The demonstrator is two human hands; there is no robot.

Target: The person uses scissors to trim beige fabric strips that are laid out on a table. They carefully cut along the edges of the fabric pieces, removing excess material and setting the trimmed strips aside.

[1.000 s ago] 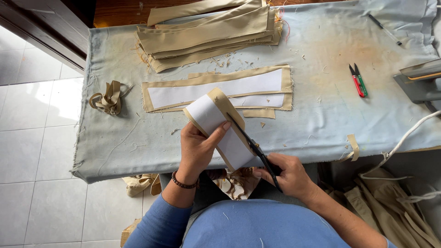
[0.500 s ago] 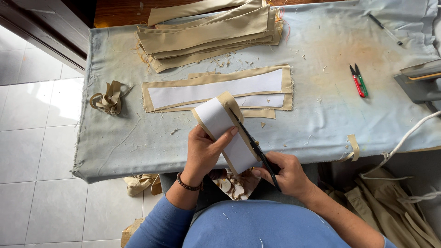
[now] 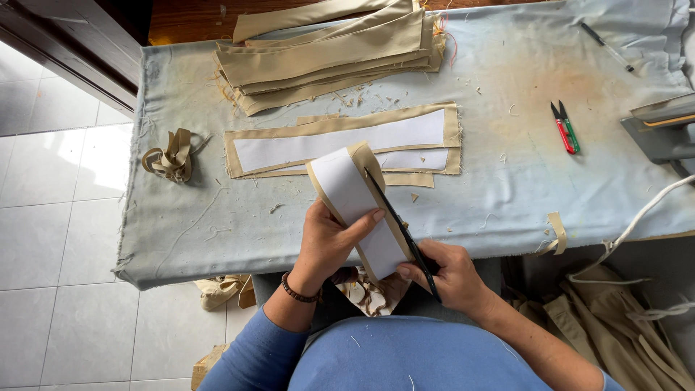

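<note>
Nearest the body, the left hand grips a tan fabric strip faced with white interlining, thumb across the white face and fingers wrapped behind it, holding the piece up over the near edge of the cloth-covered table. The right hand is clenched around the handles of black scissors, whose blades run along the strip's right-hand tan margin, the tip reaching roughly two-thirds of the way up. By that reading the trim on this side is well advanced but not finished; the curled top end has yet to be reached, and whether the left margin has been cut I cannot tell.

Below the table's near edge, fabric offcuts lie in the lap area. Near the table's left edge sits a tangle of trimmed tan ribbon, which suggests earlier pieces have been pared.

Mid-table, two more interlined strips lie flat with tan borders showing all round, so they look untrimmed. Toward the right edge rest red and green thread snips and part of an iron. At the far edge a stack of tan strips waits, with a pen near the far right corner.
</note>
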